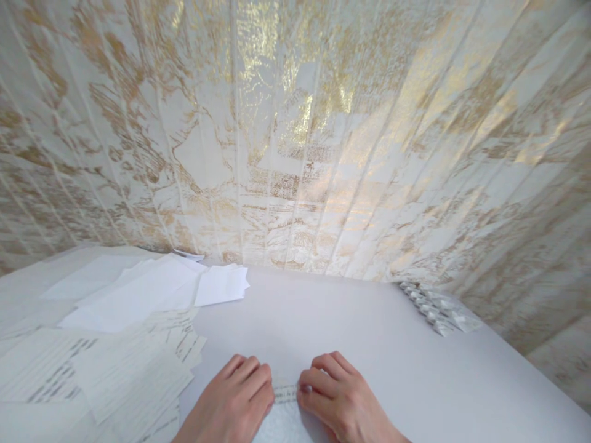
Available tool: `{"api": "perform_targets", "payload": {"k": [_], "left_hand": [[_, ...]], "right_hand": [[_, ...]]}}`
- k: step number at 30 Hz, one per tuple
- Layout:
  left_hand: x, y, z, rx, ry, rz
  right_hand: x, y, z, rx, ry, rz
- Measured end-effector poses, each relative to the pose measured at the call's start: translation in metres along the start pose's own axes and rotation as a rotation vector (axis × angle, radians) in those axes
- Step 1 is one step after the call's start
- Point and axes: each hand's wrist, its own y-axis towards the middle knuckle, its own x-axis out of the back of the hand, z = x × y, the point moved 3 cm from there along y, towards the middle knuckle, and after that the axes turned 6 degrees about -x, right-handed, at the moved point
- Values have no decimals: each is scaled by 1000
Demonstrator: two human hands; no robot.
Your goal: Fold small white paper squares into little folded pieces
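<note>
Between my two hands, at the bottom middle, lies a small sheet of thin whitish paper [285, 421] with a narrow printed strip folded along its far edge. My left hand [242, 394] is closed on the left end of that fold, fingers curled under. My right hand [339, 394] pinches the right end with thumb and fingers. The sheet's near part runs out of the picture below. My fingertips are partly hidden behind the knuckles.
Printed leaflets [124, 375] lie spread at the left of the white table [341, 320]. Behind them are plain white sheets [138, 286] and a small white stack [221, 284]. Silvery blister packs [429, 307] lie at the back right. A gold-patterned curtain [295, 154] hangs behind the table.
</note>
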Motion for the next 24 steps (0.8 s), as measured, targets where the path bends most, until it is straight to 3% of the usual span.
{"api": "perform_targets", "payload": {"k": [10, 14, 18, 24], "left_hand": [[4, 6, -3, -18, 99, 41], [5, 7, -7, -43, 131, -30], [5, 7, -7, -35, 118, -14], [7, 10, -6, -62, 125, -62]], "right_hand": [[-12, 1, 1, -72, 22, -55], [-17, 4, 8, -50, -25, -88], [-23, 6, 13, -7, -94, -130], [-25, 2, 5, -82, 16, -130]]}}
